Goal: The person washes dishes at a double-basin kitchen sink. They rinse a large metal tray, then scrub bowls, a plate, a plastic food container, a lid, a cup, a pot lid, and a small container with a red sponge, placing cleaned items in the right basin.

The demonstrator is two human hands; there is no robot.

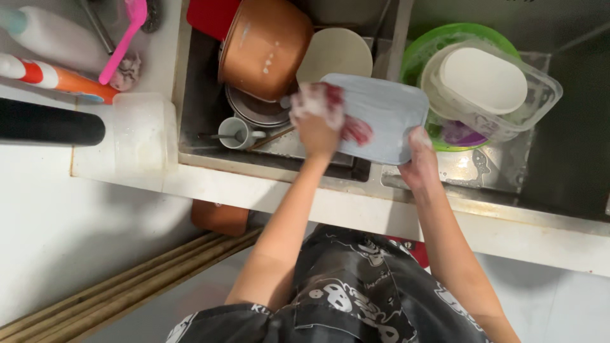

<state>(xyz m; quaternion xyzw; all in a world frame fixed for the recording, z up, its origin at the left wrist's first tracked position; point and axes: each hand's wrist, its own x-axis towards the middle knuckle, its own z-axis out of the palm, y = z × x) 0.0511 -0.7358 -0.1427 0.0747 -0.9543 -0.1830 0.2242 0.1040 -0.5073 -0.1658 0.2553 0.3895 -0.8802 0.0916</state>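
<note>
My left hand (316, 127) presses a soapy red sponge (356, 129) onto the pale blue plastic lid (381, 114), fingers closed round the sponge. My right hand (419, 166) grips the lid's edge at 5 o'clock. The lid sits over the sink (197, 101); copper pot (264, 44) at 10 o'clock, clear plastic container (502, 89) at 2 o'clock

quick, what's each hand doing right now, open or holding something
Left hand: closed on a soapy red sponge, pressed to the grey lid.
Right hand: gripping the lid's edge.
</note>
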